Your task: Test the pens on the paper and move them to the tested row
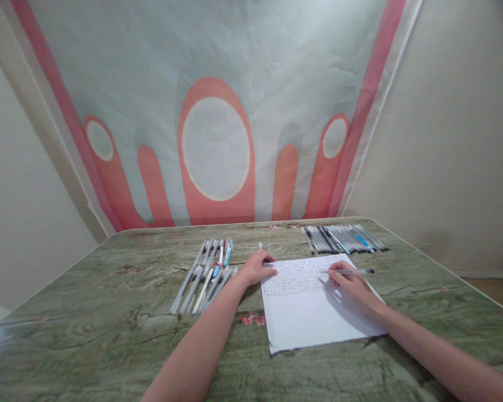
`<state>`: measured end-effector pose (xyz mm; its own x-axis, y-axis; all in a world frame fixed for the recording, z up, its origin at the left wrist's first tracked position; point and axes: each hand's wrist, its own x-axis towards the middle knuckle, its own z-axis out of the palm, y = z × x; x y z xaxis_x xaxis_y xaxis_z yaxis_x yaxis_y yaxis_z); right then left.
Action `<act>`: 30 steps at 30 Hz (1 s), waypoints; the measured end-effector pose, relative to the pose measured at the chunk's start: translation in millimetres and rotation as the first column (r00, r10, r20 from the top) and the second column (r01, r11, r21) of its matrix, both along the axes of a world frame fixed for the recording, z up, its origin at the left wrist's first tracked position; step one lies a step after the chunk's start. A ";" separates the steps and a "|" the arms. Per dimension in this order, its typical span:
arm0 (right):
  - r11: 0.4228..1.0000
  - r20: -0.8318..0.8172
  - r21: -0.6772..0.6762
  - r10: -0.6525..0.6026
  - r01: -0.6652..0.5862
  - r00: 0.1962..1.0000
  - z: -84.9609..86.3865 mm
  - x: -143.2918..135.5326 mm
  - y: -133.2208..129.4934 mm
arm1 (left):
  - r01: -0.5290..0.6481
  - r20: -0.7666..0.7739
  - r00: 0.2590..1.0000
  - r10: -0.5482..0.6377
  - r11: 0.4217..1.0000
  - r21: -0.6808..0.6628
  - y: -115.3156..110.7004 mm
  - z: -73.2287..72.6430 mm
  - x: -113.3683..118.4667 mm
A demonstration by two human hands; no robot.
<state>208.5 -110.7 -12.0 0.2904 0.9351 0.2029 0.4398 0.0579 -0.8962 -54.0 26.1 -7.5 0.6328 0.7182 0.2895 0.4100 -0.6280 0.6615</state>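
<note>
My right hand (349, 282) grips a slim pen (362, 271) with a clear barrel and a dark end, its tip over the written part of a white sheet of paper (314, 324). Small handwriting in several rows covers the sheet's upper half; the lower half is blank. At the paper's upper left corner rests my left hand (256, 268), thumb and forefinger apart on the edge. Just beyond its knuckles a short pale end of something like a pen or cap (260, 245) shows; the hand hides the rest.
Left of the paper, several pens (205, 276) lie in two rows, among them a turquoise pen (228, 252). A long row of clear pens (343, 239) lies at the back right. The wood-patterned table (88, 312) meets a red-and-pale printed backdrop (216, 212).
</note>
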 end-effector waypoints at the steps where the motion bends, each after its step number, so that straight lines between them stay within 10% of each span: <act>1: 1.000 0.011 0.014 -0.009 0.009 1.000 -1.8 -1.1 0.9 | -0.002 -0.007 1.000 0.002 1.000 0.004 -0.5 1.9 -0.3; 30: 0.991 0.259 0.064 0.094 -0.114 0.961 -2.5 6.0 -5.8 | 0.068 -0.045 0.997 -0.063 0.992 0.106 -5.8 1.1 5.9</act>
<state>214.4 -116.5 -14.5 0.1219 0.9359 0.3304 0.6411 0.1799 -0.7461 -48.1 20.3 -6.4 0.6904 0.6408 0.3357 0.3911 -0.7210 0.5720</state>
